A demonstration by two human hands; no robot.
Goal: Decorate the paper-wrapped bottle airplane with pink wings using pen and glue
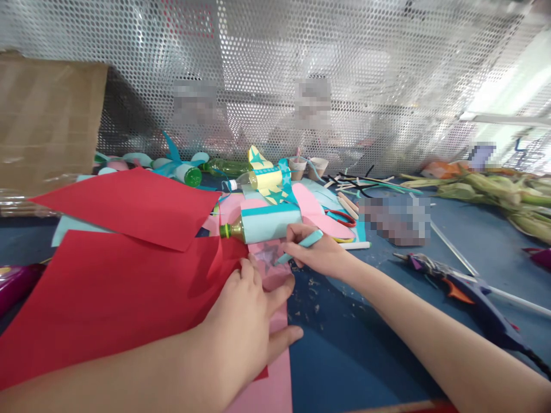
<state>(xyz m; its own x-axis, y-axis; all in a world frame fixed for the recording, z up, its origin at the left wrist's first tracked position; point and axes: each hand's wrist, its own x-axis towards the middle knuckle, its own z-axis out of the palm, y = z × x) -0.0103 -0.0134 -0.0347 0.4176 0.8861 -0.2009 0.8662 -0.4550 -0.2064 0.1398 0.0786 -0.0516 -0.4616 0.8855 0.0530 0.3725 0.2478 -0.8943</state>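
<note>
My right hand (314, 250) grips a light blue pen (310, 238), its tip angled down to a grey star shape (267, 255) on a strip of pink paper (271, 393). Fingers spread, my left hand (249, 304) presses flat on the pink strip just below the star. Red paper sheets (129, 298) lie to the left of that hand and partly under it. Right behind the star lies a green-capped bottle (273, 223) wrapped in light blue paper. I cannot tell whether the star is a cut-out piece or a drawn shape.
A blue glue gun (460, 287) with its cord rests at the right. Red-handled scissors (342, 218) and a white marker (356, 245) lie behind my right hand. Decorated bottles (264, 178) and paper cups (298, 168) stand along the perforated metal wall (267, 69). Corn husks (495, 189) lie far right.
</note>
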